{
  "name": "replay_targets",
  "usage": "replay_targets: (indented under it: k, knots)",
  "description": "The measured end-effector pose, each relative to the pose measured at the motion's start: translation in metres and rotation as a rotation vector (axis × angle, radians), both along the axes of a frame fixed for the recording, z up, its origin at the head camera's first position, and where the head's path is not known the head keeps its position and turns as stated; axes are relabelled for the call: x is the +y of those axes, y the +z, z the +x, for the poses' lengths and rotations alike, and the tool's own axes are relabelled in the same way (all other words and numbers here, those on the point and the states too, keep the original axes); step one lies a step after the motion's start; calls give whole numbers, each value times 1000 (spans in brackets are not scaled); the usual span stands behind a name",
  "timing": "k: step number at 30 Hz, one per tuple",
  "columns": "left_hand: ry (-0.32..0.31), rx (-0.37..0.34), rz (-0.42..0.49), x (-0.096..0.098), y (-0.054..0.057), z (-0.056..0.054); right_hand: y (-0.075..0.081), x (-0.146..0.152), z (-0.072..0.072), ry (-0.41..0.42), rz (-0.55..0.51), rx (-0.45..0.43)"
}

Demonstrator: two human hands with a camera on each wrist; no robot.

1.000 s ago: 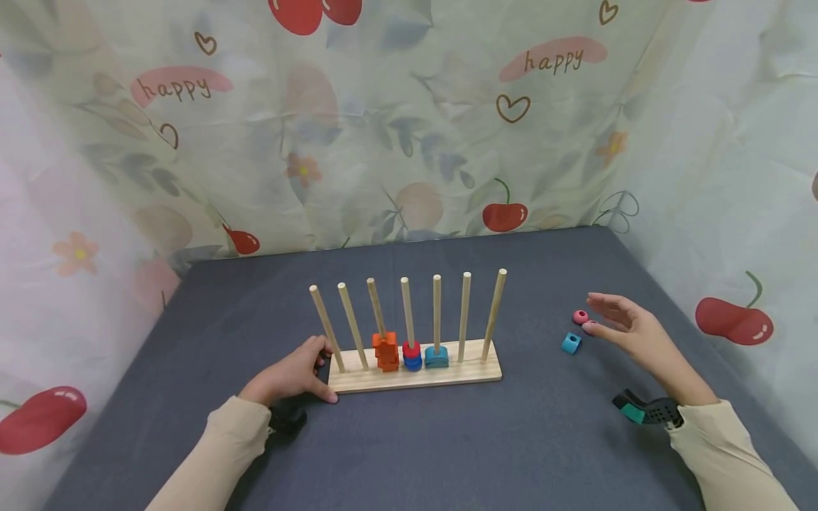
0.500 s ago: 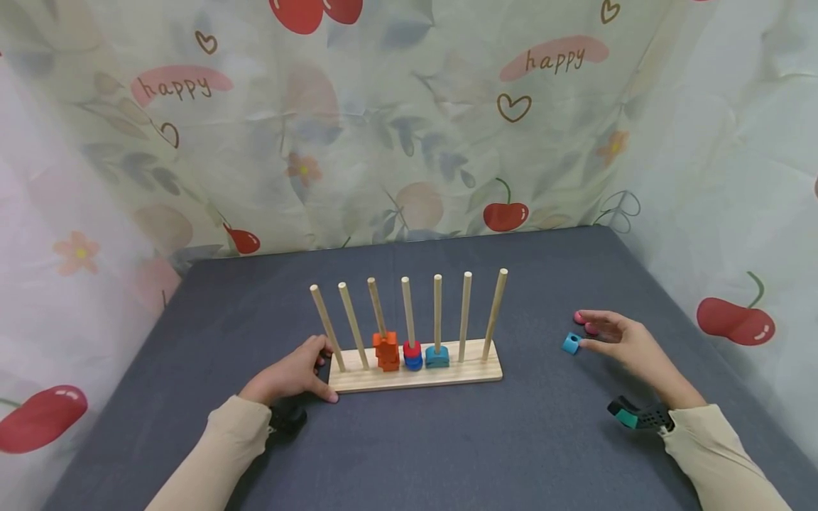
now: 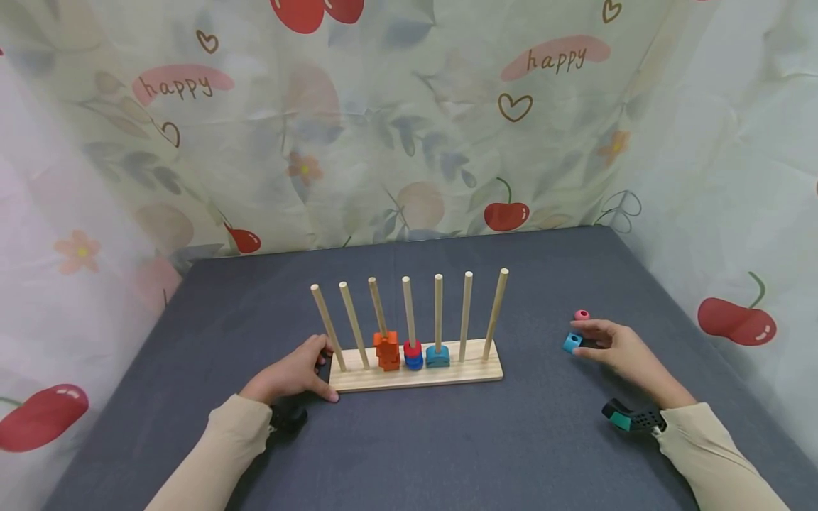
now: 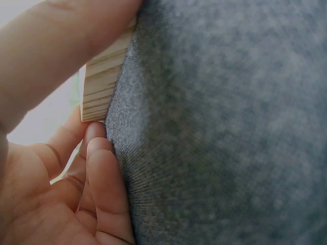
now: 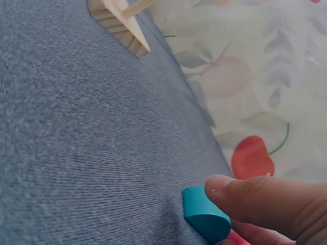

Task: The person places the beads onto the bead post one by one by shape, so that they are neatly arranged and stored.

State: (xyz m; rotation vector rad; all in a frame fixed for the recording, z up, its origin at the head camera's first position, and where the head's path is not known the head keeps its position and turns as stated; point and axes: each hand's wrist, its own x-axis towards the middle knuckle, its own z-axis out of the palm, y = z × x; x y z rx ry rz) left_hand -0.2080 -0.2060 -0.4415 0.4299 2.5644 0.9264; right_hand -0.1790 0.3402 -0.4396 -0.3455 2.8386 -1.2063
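A wooden peg board [image 3: 415, 382] with several upright pegs stands on the dark table. My left hand [image 3: 290, 372] grips its left end, thumb at the front corner and fingers behind; the left wrist view shows the board's wood end [image 4: 102, 92] between them. On the right, my right hand [image 3: 623, 351] has its thumb and fingers on either side of a blue half-round block [image 3: 571, 343], which rests on the cloth. In the right wrist view the thumb [image 5: 245, 196] overlaps the block's edge. A pink bead [image 3: 581, 314] lies just behind; another is hidden by the hand.
Orange blocks [image 3: 386, 351] are stacked on the third peg from the left. A red ring [image 3: 412, 349] over blue ones [image 3: 414, 363] sits on the fourth, and blue half-round blocks [image 3: 437, 357] on the fifth. A patterned curtain [image 3: 409, 142] hangs behind the table.
My right hand has moved left and toward me from the pink beads to the blue block, its fingers and thumb coming around it. My left hand stays on the board.
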Motion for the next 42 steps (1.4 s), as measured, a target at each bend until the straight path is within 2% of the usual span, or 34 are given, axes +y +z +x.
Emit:
replay_targets:
  k: [6, 18, 29, 35, 42]
  knots:
    - [-2, 5, 4, 0, 0, -1, -4, -1, -3, 9, 42, -8]
    - [2, 2, 9, 1, 1, 1, -9, -7, -7, -53, 103, -4]
    - [8, -3, 13, 2, 2, 2, -11, -13, -10, -72, 127, 21]
    - [16, -10, 12, 1, 1, 1, -8, -14, -7, -75, 123, 18]
    - [16, -14, 11, 2, 3, 2, 7, -17, -1, -82, 107, 4]
